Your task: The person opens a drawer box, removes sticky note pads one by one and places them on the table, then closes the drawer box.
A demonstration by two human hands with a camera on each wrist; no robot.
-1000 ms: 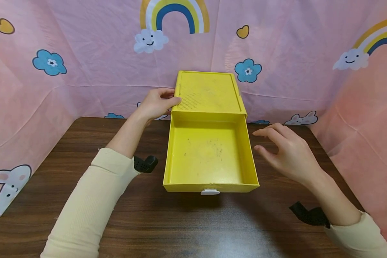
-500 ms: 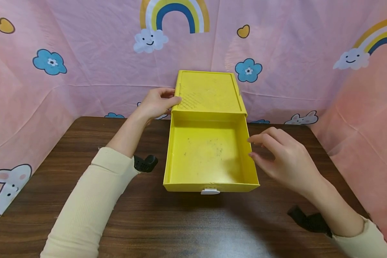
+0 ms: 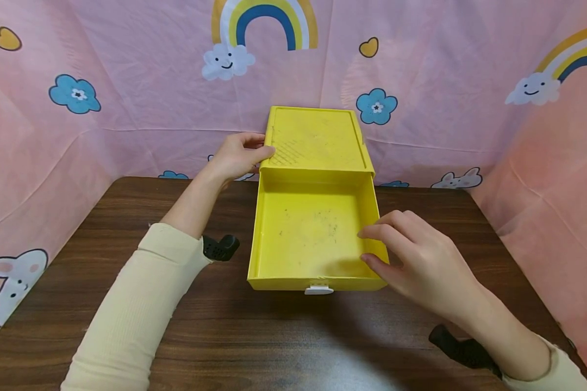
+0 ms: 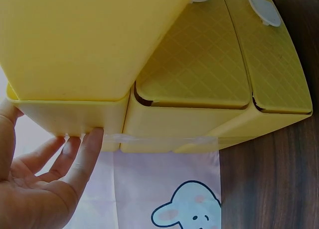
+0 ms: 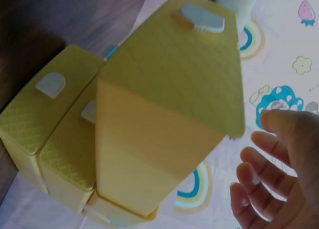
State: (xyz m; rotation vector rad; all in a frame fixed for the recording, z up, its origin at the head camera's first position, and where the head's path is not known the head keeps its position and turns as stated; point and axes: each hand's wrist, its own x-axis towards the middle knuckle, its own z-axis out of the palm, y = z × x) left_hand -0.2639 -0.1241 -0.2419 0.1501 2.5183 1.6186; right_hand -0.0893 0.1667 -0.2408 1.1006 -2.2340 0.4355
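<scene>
A yellow drawer cabinet (image 3: 318,138) stands at the back of the table, its top drawer (image 3: 293,239) pulled far out toward me. Inside, the drawer shows only dark marks on its floor. A white handle (image 3: 319,290) sits on the drawer front. My left hand (image 3: 237,157) holds the cabinet's left upper edge, thumb on top and fingers against the side wall (image 4: 70,117). My right hand (image 3: 423,263) hovers by the drawer's right wall, its fingers loosely bent and holding nothing. In the right wrist view that hand is apart from the drawer.
Two lower drawers (image 4: 194,59) are closed beneath the top one, each with a white handle (image 5: 51,84). The dark wooden table (image 3: 215,331) extends around the cabinet. Pink printed cloth (image 3: 151,65) hangs behind and at both sides.
My right hand has moved left and toward me, from beside the drawer to over its right wall near the front. The left hand, cabinet and drawer have stayed in place.
</scene>
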